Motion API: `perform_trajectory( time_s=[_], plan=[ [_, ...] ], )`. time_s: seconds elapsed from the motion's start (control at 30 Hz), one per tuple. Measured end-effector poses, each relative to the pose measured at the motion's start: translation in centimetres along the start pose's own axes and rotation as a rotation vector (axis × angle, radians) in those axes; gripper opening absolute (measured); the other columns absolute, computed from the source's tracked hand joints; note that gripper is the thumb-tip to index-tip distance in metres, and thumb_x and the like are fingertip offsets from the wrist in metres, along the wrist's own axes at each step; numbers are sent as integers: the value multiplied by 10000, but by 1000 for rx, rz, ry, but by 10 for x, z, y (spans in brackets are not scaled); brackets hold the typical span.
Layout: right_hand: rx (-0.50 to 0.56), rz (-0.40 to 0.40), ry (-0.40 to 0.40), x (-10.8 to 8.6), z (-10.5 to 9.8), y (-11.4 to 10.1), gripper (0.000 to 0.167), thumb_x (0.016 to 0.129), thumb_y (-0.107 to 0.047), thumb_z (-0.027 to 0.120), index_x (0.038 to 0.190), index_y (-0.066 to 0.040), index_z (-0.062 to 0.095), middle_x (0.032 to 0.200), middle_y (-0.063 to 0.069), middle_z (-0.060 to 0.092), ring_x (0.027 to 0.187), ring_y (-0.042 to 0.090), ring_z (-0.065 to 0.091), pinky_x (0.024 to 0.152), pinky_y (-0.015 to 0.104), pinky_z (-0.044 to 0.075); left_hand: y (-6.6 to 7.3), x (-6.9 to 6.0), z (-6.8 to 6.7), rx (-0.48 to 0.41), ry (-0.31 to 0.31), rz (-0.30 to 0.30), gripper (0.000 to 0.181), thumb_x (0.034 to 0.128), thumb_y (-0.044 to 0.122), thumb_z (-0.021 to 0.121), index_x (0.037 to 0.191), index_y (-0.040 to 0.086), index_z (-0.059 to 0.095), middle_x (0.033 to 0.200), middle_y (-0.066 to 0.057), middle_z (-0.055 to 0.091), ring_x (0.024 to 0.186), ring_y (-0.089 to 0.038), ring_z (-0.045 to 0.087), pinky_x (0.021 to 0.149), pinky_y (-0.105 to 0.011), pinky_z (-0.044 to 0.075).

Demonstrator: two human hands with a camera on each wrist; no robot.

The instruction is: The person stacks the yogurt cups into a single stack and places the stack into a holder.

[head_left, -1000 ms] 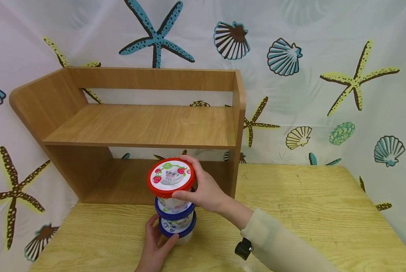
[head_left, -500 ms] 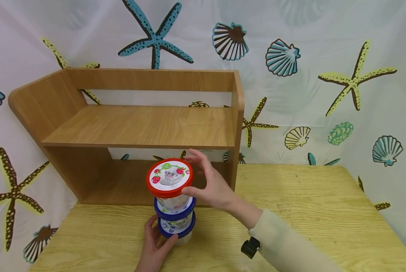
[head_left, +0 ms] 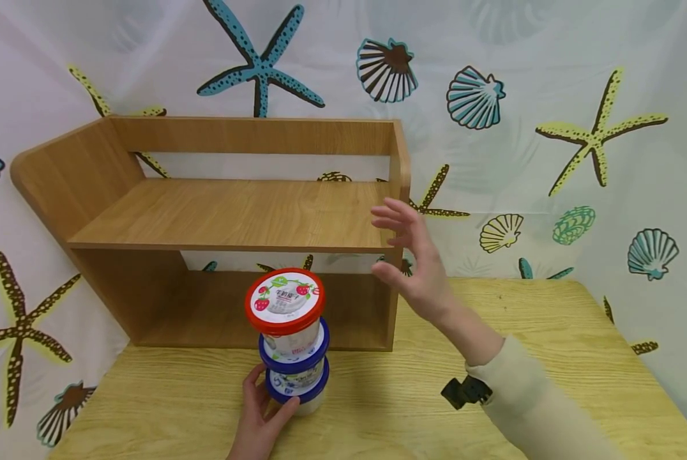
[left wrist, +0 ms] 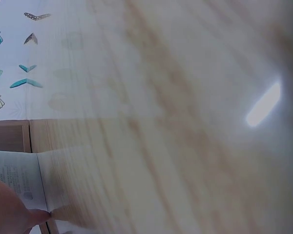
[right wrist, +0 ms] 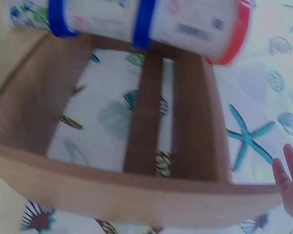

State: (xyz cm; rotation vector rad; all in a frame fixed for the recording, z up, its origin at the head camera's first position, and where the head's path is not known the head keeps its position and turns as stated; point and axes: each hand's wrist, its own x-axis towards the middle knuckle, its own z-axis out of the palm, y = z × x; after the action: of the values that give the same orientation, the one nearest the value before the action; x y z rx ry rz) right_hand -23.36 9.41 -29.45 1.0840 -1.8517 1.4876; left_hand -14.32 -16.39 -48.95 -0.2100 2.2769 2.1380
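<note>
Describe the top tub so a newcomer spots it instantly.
Start at the wooden shelf unit; in front of its lower compartment stands a stack of three tubs. The top tub is the one with a red lid; both tubs beneath have blue lids.

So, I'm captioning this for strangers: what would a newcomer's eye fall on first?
Probably the red-lidded tub, topping two blue-lidded tubs in front of the wooden shelf. The left hand grips the lowest tub, while the right hand hovers to their right, clear of them. Behind, high on the white backdrop, a large blue starfish stands out.
</note>
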Motion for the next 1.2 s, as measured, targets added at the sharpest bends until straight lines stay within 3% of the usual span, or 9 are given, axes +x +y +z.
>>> perform_trajectory(
  time_s=[0.23,0.37,0.5,0.73,0.9,1.2],
  plan=[
    [-107,-64,105,20,-27,-10,902,861,-663,566,1376,49,365,1342,187,486,1208,257,479,904,391,431,0,-1,-2,14,7,-4,885,908,160,698,1479,93,25,1452,-335,264,1347,-482,267,1048,-643,272],
    [-192,-60,123,28,-38,-4,854,874,-640,568,1383,21,384,1392,148,459,1249,225,449,920,398,428,-1,0,-3,11,10,-20,890,904,176,706,1481,112,32,1462,-321,260,1351,-469,267,1056,-632,271],
    [-256,-25,105,36,-45,7,773,892,-562,608,1403,-22,396,1421,104,437,1277,206,421,935,458,419,-2,1,-3,8,5,-27,898,903,189,710,1483,118,27,1468,-316,253,1351,-466,266,1055,-633,273],
    [-319,32,38,48,-46,24,532,905,-125,691,1384,-55,471,1434,97,410,1296,195,381,936,489,402,-3,2,-2,9,-4,-2,895,904,206,709,1483,117,32,1471,-316,246,1348,-470,267,1047,-634,287],
    [-302,93,34,49,-45,28,457,920,-107,674,1347,-54,520,1451,76,380,1316,183,364,949,474,388,-3,0,0,0,-7,20,859,903,154,701,1474,113,60,1457,-314,274,1342,-463,286,1045,-628,298],
    [-322,96,9,56,-49,35,495,912,-125,690,1372,-76,512,1434,66,388,1299,186,379,937,489,394,-4,3,-4,10,-19,-12,886,913,197,697,1478,128,19,1480,-311,235,1359,-464,256,1054,-625,285]
  ],
)
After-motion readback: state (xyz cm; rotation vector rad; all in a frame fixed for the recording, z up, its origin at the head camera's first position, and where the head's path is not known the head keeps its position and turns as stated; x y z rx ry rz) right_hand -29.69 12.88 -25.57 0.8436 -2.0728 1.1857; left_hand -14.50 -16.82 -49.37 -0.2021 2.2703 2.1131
